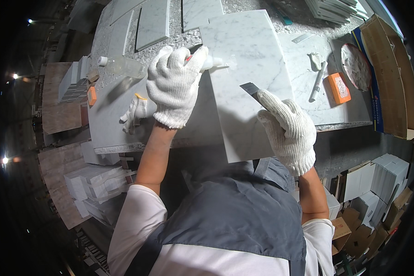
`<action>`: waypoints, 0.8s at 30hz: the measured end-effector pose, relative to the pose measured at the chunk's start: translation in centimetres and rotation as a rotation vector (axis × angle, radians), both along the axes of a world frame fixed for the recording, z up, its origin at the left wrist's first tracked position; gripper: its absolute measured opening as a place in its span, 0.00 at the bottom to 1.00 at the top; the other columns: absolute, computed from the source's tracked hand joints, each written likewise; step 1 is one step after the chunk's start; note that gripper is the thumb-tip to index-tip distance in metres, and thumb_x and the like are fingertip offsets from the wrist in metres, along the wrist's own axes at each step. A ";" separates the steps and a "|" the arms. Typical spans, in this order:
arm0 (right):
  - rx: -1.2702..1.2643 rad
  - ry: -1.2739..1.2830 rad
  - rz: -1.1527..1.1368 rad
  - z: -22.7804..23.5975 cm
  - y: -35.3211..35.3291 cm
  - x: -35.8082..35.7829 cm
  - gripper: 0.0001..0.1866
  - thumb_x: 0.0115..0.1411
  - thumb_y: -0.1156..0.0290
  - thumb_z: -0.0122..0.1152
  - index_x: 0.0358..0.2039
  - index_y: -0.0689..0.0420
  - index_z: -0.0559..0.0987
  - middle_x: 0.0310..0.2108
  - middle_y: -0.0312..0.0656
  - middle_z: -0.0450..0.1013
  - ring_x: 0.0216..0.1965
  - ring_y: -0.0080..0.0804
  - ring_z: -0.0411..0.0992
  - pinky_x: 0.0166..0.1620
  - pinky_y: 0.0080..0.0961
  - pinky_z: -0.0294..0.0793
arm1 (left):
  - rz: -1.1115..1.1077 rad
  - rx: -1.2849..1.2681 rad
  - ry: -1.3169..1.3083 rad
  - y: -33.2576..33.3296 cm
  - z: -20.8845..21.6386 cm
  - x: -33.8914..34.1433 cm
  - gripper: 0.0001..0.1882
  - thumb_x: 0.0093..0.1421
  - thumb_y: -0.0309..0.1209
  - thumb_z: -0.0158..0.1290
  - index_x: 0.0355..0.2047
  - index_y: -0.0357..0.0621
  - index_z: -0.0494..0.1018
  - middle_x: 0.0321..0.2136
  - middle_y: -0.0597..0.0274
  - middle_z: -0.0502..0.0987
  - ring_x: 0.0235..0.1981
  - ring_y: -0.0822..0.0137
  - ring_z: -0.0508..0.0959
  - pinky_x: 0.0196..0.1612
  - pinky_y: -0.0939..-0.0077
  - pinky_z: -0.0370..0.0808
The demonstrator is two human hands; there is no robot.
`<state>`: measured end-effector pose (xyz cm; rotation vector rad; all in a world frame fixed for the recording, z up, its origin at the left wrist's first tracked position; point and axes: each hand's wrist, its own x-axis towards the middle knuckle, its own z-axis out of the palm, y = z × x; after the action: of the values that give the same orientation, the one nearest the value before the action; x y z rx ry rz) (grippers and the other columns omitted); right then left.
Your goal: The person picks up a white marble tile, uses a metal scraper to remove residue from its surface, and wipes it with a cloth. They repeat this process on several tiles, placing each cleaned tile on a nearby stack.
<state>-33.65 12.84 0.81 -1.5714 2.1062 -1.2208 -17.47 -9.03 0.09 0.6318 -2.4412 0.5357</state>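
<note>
A grey-veined white marble tile [257, 55] lies in front of me, its near end jutting past the table edge toward my body. My left hand [174, 85], in a white knit glove, is closed around a small white squeeze bottle [210, 62] with a bit of red on it. The bottle's nozzle points right, at a clear glossy patch [231, 61] on the tile. In my gloved right hand [290, 131] a thin dark flat blade [249, 88] is pinched, its end sticking out up and left above the tile. Most of the bottle is hidden by my fingers.
Left on the table are a clear plastic bottle [124, 67] and a crumpled glove [136, 110]. A utility knife [318, 83], an orange box [339, 88] and a round container [355, 67] lie right, beside a cardboard box [393, 78]. Marble pieces [152, 23] lie at the far side.
</note>
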 end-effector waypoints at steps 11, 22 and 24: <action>0.022 0.005 0.000 0.2 0.0 0.0 0.23 0.60 0.67 0.67 0.58 0.43 0.79 0.31 0.43 0.77 0.29 0.41 0.78 0.32 0.35 0.77 | 0.037 -0.018 -0.064 0.2 0.0 0.2 0.23 0.51 0.30 0.64 0.50 0.62 0.81 0.42 0.69 0.73 0.52 0.58 0.71 0.58 0.60 0.67; -0.015 0.018 -0.009 -0.1 0.0 0.0 0.25 0.59 0.68 0.68 0.58 0.41 0.78 0.30 0.42 0.76 0.28 0.40 0.77 0.31 0.34 0.77 | 0.002 -0.015 -0.044 0.1 0.0 0.1 0.23 0.51 0.30 0.64 0.50 0.61 0.81 0.43 0.69 0.73 0.51 0.57 0.71 0.58 0.59 0.66; -0.011 0.016 -0.007 -0.1 0.0 0.0 0.25 0.59 0.68 0.69 0.58 0.42 0.79 0.30 0.42 0.76 0.28 0.40 0.77 0.31 0.34 0.77 | 0.004 -0.020 -0.041 0.1 -0.1 0.1 0.24 0.51 0.30 0.64 0.50 0.61 0.81 0.43 0.69 0.72 0.51 0.57 0.71 0.59 0.58 0.66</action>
<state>-33.67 12.86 0.69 -1.5843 2.1201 -1.2288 -17.32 -8.93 0.03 0.6229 -2.4701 0.5787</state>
